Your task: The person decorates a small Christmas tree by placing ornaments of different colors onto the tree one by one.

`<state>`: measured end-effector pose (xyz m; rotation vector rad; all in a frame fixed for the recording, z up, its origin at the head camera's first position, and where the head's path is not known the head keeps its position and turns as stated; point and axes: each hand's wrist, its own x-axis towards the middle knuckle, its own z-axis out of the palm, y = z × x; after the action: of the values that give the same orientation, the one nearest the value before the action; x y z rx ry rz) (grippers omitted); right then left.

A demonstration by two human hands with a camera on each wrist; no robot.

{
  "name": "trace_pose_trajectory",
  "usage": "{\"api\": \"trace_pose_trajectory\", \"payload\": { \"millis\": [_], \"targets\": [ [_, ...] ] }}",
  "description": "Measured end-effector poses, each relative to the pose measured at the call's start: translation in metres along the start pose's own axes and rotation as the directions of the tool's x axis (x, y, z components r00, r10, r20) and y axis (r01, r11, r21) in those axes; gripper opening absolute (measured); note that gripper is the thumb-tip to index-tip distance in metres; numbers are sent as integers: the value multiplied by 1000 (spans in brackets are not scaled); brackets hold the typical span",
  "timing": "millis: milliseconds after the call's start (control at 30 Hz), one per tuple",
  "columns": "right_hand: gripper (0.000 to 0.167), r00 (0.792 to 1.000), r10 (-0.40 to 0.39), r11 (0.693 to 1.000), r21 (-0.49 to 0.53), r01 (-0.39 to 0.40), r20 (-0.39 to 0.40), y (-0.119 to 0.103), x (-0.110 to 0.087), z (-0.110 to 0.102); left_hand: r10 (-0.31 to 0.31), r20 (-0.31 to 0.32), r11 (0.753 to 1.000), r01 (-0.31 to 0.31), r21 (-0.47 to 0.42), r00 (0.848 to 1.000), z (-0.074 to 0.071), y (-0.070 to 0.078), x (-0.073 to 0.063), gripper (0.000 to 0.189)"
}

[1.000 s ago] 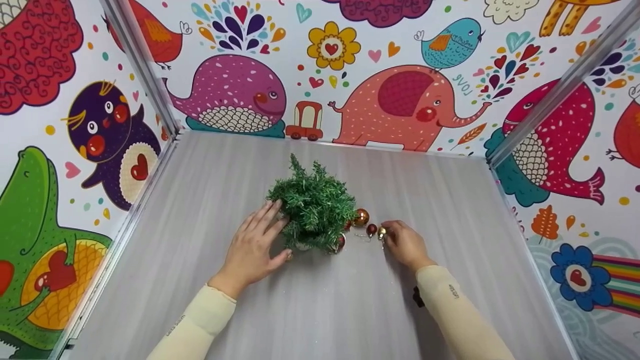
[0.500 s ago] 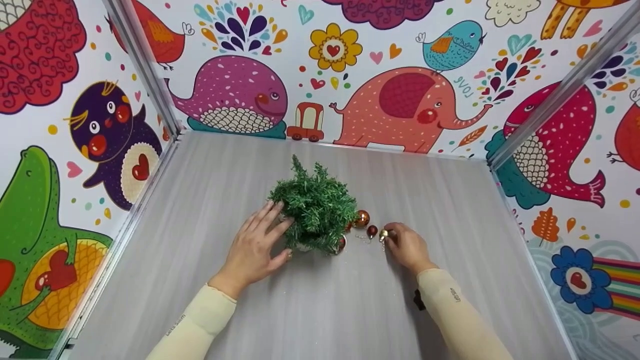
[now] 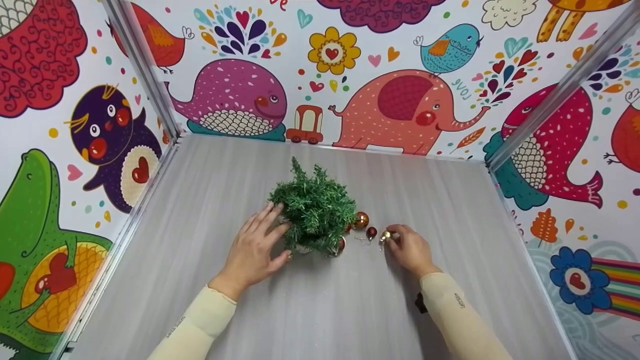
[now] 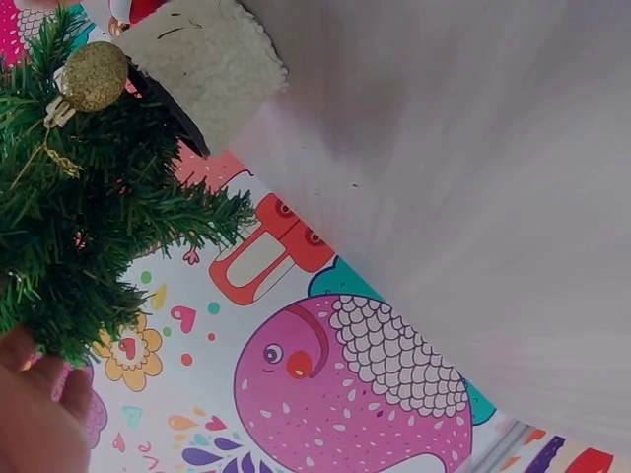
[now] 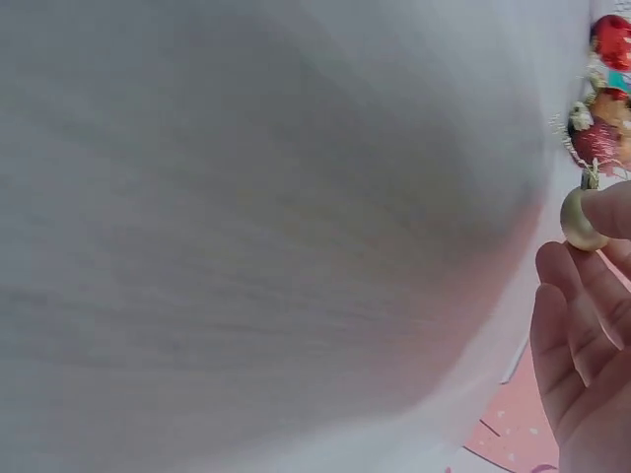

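Note:
A small artificial Christmas tree (image 3: 317,207) stands mid-table. My left hand (image 3: 254,247) has its fingers spread and fairly straight, fingertips at the left side of the branches. In the left wrist view, a glittery gold bauble (image 4: 94,77) hangs by the tree's whitish fleecy base (image 4: 212,64). To the right of the tree, my right hand (image 3: 410,250) pinches a gold bauble (image 5: 577,219) between thumb and fingers, its cap and string pointing away from the palm. Nearby lie a shiny orange bauble (image 3: 361,220) and a small dark red bauble (image 3: 371,233).
Another red bauble (image 3: 341,246) sits at the tree's lower right edge, partly covered by branches. The grey wood-grain table (image 3: 320,315) is bounded by printed cartoon panels (image 3: 320,55) at the back and both sides, with metal rails (image 3: 145,65) at the corners.
My right hand has shifted slightly right with the gold bauble, a little farther from the dark red one. My left hand stays at the tree.

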<state>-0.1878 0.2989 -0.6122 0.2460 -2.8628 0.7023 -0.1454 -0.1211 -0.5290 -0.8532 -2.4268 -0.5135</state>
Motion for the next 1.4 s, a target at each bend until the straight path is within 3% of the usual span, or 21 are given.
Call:
{"api": "trace_pose_trajectory", "payload": {
  "millis": [133,267,533,1067,1200,1400],
  "targets": [
    [27,999,-5,999,44,7,-54,-9,-3,-10,2,1,1000,-2,7,1000,0,0,0,55],
    [26,991,-60,995,68,68,-117,-22,-4,-23,7,-10,1000,-7,4,1000,-1,0,0,55],
    [27,956,-199,972,85,221,-215,-57,-9,-44,25,-31,1000,-25,7,999,-1,-2,1,55],
    [27,861,-440,856,168,488,-256,-133,-15,-53,31,-32,999,-30,11,999,-2,1,7,54],
    [28,840,-481,824,197,531,-250,-150,-15,-49,27,-34,1000,-27,4,999,-3,2,8,54],
    [26,811,-518,804,170,571,-272,-169,-13,-41,55,-82,998,-54,11,995,-4,4,11,50]
  ]
}}
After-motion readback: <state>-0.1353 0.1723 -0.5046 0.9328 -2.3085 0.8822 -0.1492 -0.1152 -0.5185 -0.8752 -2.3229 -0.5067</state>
